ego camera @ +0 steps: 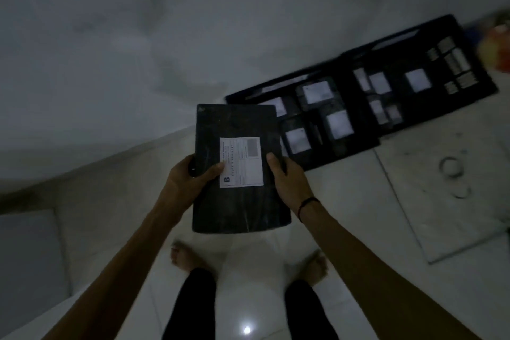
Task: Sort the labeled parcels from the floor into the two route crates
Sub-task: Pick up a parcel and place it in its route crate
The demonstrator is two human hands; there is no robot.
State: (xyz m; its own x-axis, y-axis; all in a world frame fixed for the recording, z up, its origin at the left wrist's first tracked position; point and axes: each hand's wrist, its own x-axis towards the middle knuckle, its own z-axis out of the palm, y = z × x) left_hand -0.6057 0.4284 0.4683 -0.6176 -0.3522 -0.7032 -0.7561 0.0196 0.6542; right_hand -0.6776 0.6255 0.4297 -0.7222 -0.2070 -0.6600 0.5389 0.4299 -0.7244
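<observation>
Against the wall on the pale floor [358,201], a near crate [331,156] and a far crate [441,114] sit side by side, holding labelled parcels. A dark flat parcel [237,119] is held mid-air before them, label [241,161] up, likely to read its B. Left hand [190,174] and right hand [287,176] grip its sides, thumbs on top.

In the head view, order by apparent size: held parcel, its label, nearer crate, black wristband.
Largest: held parcel and nearer crate look alike; the parcel is closer, so unranked.
Then label.
Smallest: wristband.
</observation>
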